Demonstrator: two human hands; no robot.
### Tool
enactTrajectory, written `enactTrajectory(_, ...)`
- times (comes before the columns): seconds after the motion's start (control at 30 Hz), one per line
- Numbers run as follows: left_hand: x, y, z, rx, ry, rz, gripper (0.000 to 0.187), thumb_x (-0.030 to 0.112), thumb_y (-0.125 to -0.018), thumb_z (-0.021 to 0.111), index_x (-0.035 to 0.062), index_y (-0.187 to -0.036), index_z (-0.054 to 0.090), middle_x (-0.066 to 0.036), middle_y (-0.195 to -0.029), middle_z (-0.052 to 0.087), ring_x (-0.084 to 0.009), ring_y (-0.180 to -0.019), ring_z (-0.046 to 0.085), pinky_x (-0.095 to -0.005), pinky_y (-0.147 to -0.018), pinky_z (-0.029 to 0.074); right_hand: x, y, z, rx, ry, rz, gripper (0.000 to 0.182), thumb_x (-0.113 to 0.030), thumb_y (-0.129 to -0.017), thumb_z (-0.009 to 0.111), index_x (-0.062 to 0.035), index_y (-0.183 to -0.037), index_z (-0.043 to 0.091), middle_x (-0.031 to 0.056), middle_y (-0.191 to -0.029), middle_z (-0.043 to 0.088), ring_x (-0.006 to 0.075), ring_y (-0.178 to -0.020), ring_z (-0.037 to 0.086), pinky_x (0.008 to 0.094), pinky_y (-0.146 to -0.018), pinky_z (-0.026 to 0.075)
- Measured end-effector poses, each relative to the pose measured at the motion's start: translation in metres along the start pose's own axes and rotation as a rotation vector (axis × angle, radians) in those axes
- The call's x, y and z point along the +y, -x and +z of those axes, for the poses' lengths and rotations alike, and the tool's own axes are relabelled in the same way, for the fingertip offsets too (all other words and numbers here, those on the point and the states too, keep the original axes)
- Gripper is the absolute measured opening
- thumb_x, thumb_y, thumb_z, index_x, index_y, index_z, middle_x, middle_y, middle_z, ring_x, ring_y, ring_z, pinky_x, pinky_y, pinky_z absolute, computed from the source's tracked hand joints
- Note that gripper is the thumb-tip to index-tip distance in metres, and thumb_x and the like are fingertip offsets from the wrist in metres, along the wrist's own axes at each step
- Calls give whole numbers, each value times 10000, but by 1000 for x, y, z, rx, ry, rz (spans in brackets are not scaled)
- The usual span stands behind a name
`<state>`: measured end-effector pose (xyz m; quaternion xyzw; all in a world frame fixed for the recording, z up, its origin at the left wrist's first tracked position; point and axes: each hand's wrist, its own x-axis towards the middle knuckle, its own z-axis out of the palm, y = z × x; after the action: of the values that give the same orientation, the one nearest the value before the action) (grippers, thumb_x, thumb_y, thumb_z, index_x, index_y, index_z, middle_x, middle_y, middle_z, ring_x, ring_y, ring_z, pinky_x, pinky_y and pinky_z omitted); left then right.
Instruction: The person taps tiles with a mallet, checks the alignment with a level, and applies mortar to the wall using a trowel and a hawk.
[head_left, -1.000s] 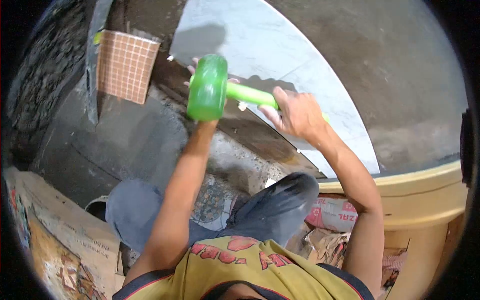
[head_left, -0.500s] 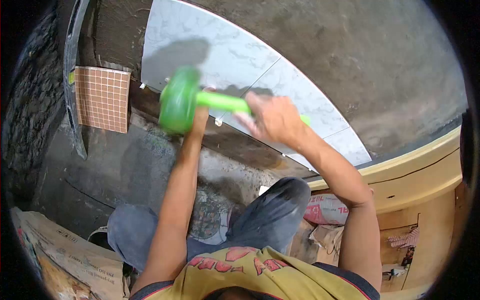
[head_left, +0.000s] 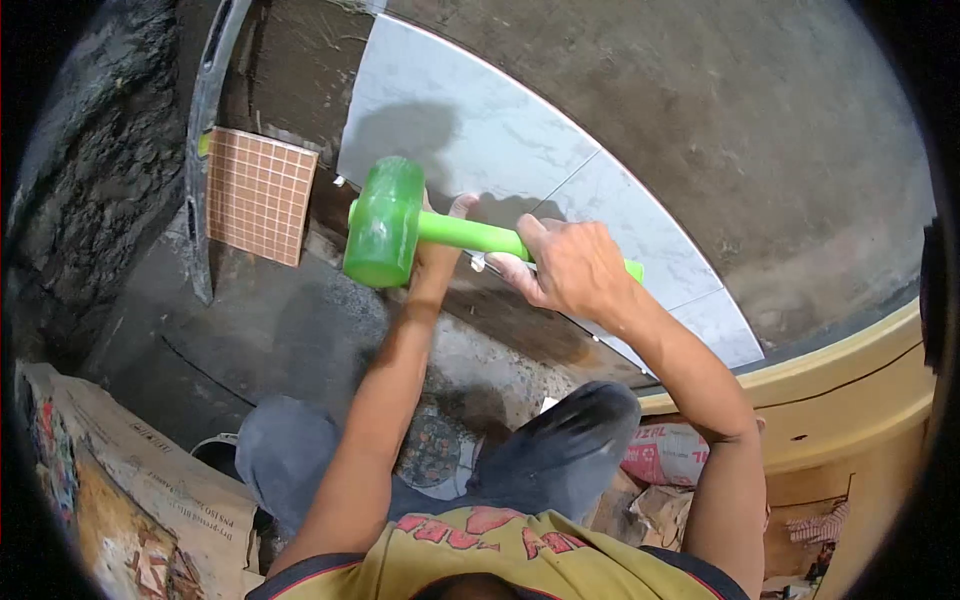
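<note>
My right hand (head_left: 578, 265) is wrapped round the bright green handle of a rubber mallet (head_left: 385, 222), whose translucent green head is at the left. Behind the mallet, my left hand (head_left: 437, 258) is at the lower edge of the white marbled wall tiles (head_left: 500, 120). Its thumb stretches out over the tile; the mallet hides most of the other fingers, and nothing shows in its grip. Small white spacers (head_left: 477, 263) show along the tiles' bottom edge.
A brown grid-patterned tile (head_left: 260, 195) leans left of the white tiles, beside a long grey metal level (head_left: 205, 150). Rough dark cement (head_left: 90, 150) stands at far left. Cardboard (head_left: 150, 470) lies lower left; a red and white bag (head_left: 668, 452) is at lower right, near a yellowish wooden frame (head_left: 800, 400).
The mallet, blurred before, is now sharp. The view has shifted, so the tiles and hands appear further right. My right hand still holds the mallet; my left hand stays by the tile edge.
</note>
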<state>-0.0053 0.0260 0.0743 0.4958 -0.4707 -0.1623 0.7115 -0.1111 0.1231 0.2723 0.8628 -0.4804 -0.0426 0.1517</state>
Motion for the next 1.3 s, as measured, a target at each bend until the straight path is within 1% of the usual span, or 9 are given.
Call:
enactTrajectory(0.17, -16, 2, 7, -36, -106, -92, 614, 356, -748, 908, 1, -1179, 651, -206, -1193, 665, -401, -1130, 589, -512, -964, 456, 5, -20, 4, -24, -10, 84, 550, -573, -986, 573, -28, -931, 619, 192, -626, 649, 414, -574, 661, 529, -547, 527)
enactTrajectory(0.3, -27, 1, 5, -48, -130, -23, 890, 461, -804, 823, -84, -1420, 483, -334, -1472, 463, -475, -1402, 411, -631, -1187, 233, -4, -32, -5, -15, -9, -10, 543, -547, -990, 578, -9, -959, 652, 206, -662, 674, 409, -622, 693, 517, -565, 550)
enactTrajectory(0.47, -12, -1, 5, -44, -276, -111, 655, 295, -814, 770, -25, -1351, 574, -279, -1439, 510, -462, -1432, 396, -682, -1207, 165, -6, -47, -5, 81, -33, 10, 530, -535, -985, 587, -14, -922, 661, 207, -703, 693, 415, -655, 701, 514, -583, 553)
enactTrajectory(0.63, -12, 0, 5, -52, -211, -152, 794, 319, -794, 807, -73, -1415, 505, -303, -1473, 476, -445, -1484, 326, -671, -1224, 120, 16, -58, -2, 72, 1, 15, 530, -549, -986, 579, -29, -953, 671, 202, -688, 684, 402, -659, 703, 527, -601, 553)
enactTrajectory(0.8, -55, 4, 25, 65, -433, 130, 863, 340, -791, 803, -81, -1465, 465, -318, -1467, 479, -487, -1481, 314, -668, -1221, 140, -11, -38, -22, -8, 7, 20, 560, -570, -986, 571, -26, -929, 690, 207, -746, 701, 409, -685, 706, 529, -611, 558)
enactTrajectory(0.87, -26, 2, 15, -1, -309, -87, 887, 373, -799, 806, -63, -1486, 453, -300, -1474, 483, -481, -1458, 361, -684, -1209, 151, 11, -42, 0, 53, -26, 58, 558, -564, -987, 573, -23, -911, 684, 212, -740, 696, 411, -691, 705, 529, -615, 558)
enactTrajectory(0.97, -24, -3, 4, -74, -182, 5, 891, 518, -792, 830, -46, -1412, 528, -267, -1360, 586, -434, -1296, 536, -589, -1143, 344, 22, -15, 3, 140, -59, 35, 522, -543, -988, 591, -28, -913, 641, 215, -708, 668, 437, -661, 664, 522, -602, 537)
enactTrajectory(1.17, 15, -13, 5, 64, -177, 120, 792, 344, -765, 907, 12, -1406, 580, -225, -1560, 356, -396, -1337, 449, -465, -1093, 430, 52, 132, 7, -287, -158, 50, 298, -303, -743, 790, -115, -933, 659, 150, -708, 677, 393, -706, 686, 511, -640, 542)
enactTrajectory(1.3, 86, -35, 28, -56, -35, 475, 770, 233, -709, 940, 107, -1404, 634, -146, -1267, 547, -283, -1150, 539, -390, -980, 476, 50, 198, 63, -287, -138, -55, 130, -229, -771, 726, -126, -850, 717, 98, -720, 714, 319, -699, 731, 466, -606, 563)
